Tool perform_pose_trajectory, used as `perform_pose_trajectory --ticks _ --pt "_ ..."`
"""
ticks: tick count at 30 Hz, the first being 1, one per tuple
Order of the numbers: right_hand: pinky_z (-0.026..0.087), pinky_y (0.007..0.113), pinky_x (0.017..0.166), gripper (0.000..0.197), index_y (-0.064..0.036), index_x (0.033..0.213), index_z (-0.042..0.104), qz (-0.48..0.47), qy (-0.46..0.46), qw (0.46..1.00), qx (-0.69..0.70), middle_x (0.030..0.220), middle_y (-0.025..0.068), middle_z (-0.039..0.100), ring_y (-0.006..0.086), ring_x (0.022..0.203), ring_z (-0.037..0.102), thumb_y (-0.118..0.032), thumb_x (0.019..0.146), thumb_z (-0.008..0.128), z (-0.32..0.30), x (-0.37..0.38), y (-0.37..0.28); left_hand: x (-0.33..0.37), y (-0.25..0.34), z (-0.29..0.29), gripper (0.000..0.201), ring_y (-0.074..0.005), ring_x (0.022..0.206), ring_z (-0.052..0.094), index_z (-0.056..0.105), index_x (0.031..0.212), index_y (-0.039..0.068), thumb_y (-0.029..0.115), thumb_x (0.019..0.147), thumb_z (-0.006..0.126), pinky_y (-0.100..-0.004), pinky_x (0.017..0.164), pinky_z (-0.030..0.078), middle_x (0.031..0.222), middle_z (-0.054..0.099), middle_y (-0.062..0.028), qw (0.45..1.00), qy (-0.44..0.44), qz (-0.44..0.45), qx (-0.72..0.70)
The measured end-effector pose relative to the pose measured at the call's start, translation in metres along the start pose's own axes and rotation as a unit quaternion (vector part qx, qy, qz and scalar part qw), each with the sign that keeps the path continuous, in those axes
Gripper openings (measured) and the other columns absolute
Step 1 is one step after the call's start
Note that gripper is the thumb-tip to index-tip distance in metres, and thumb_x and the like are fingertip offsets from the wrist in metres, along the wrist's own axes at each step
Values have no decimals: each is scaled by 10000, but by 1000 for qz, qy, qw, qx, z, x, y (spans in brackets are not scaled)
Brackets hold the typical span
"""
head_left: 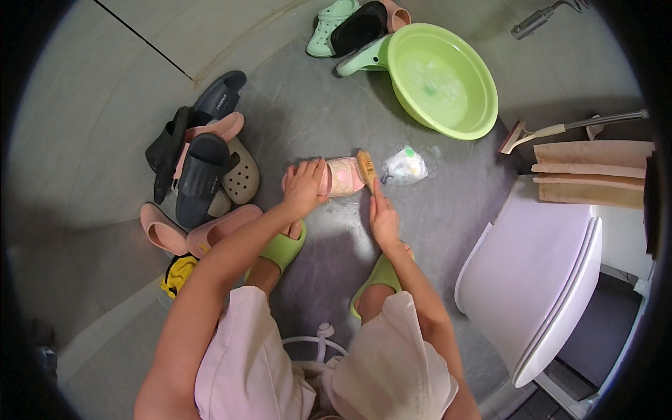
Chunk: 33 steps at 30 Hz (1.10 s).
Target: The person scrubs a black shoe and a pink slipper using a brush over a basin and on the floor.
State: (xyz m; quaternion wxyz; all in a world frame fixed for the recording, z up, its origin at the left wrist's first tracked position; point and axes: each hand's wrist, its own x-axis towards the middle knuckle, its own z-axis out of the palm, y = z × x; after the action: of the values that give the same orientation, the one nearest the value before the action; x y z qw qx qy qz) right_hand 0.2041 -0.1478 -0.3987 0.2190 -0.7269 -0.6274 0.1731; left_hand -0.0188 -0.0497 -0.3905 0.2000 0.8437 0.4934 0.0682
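A pink slipper (343,176) lies on the grey floor in front of me, its length running left to right. My left hand (305,187) is closed over its left part and pins it down. In my right hand (383,218) is a wooden scrubbing brush (367,170), gripped by the handle. The brush head stands at the slipper's right end, bristles turned toward it. Just right of the brush sits a crumpled clear and white plastic packet (405,166). Wet suds (344,215) spot the floor below the slipper.
A green basin (483,105) of sudsy water stands at the far right, beside several clogs (325,31). Dark, pink and beige slippers (203,182) are heaped on the left. A toilet (532,273) and a squeegee (535,134) are on the right. My feet wear green slippers (287,248).
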Motion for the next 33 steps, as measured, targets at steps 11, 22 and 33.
perform_pose_trajectory --ticks 11,22,33 --pt "512 499 561 634 -195 1545 302 -33 19 999 -8 786 223 605 393 622 621 -153 965 553 12 -7 -8 -1 0 -5 939 -283 1265 432 356 1473 19 248 695 830 -501 1003 367 1416 452 -103 999 -45 -8 28" --pt "523 481 530 648 -191 1551 277 -44 -9 996 -75 833 189 606 378 595 623 -175 964 551 18 -7 0 2 -1 -5 989 -265 1255 439 354 1480 36 315 669 846 -493 995 375 1389 472 -83 998 -51 -6 31" --pt "536 499 563 635 -207 1547 286 -51 -15 998 -43 861 216 608 396 658 636 -176 968 545 14 -2 0 1 0 -5 993 -262 1249 442 353 1486 37 355 678 836 -498 981 392 1378 476 -83 997 -52 -5 49"
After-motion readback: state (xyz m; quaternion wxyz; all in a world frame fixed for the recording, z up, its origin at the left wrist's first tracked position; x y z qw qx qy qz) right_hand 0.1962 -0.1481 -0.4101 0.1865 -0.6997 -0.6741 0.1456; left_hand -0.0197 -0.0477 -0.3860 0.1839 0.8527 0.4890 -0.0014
